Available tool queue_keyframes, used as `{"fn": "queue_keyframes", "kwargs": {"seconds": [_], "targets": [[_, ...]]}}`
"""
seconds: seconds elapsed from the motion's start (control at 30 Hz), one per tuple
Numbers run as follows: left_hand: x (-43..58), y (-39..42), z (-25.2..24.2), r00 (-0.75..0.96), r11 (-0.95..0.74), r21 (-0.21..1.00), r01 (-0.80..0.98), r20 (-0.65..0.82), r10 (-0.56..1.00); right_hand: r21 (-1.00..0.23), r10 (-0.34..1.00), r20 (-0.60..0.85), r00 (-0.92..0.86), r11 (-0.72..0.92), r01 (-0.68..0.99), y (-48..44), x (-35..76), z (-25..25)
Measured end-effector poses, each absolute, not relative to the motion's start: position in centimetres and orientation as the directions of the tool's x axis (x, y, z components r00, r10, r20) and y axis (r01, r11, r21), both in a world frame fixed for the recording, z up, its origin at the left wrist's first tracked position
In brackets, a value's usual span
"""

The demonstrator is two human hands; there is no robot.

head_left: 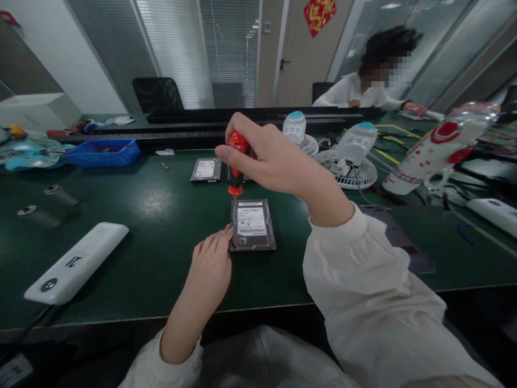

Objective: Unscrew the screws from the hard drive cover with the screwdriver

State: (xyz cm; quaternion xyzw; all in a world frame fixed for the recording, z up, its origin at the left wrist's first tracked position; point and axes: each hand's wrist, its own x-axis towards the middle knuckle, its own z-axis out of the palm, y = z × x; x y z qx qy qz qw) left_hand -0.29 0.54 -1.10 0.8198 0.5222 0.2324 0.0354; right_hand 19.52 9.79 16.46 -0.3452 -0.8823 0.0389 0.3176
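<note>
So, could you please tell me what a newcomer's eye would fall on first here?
Probably the red and black screwdriver in the right hand, upright over the upper-left corner of the nearer hard drive, while the left hand is at that drive's left edge. Next might come the red diamond-shaped decoration on the door behind the table.

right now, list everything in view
hard drive: 1, dark, centre
other drives: at least 1, dark, behind it
screwdriver: 1, red and black, over hard drive
fans: 2, white, centre right
tumbler: 1, white and red, right
oblong devices: 2, white, left and right
cylinders: 2, silver, left
tray: 1, blue, back left
box: 1, white, back left
chairs: 2, black, back
person: 1, white top, back right
door hanging: 1, red, back
table: 1, green, below
left hand: 1, white cuff, at hard drive
right hand: 1, white cuff, gripping screwdriver
</note>
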Motion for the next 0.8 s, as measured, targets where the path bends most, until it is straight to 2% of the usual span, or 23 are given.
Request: {"fn": "queue_keyframes", "kwargs": {"seconds": [0.2, 0.4, 0.63, 0.8], "targets": [[-0.31, 0.63, -1.30, 0.352, -0.463, 0.285, 0.839, 0.364, 0.862, -0.263, 0.590, 0.568, -0.573, 0.790, 0.553, 9.73, 19.54, 16.67], [-0.35, 0.72, -1.45, 0.352, -0.468, 0.277, 0.839, 0.380, 0.856, -0.180, 0.655, 0.582, -0.483, 0.682, 0.709, 9.69, 19.37, 17.01], [-0.38, 0.66, -1.28, 0.347, -0.457, 0.282, 0.844, 0.362, 0.865, -0.240, 0.562, 0.636, -0.529, 0.796, 0.556, 10.01, 19.10, 16.67], [-0.27, 0.68, -0.98, 0.351, -0.450, 0.289, 0.845, 0.335, 0.874, -0.198, 0.657, 0.638, -0.402, 0.644, 0.739, 9.82, 18.85, 16.54]]}}
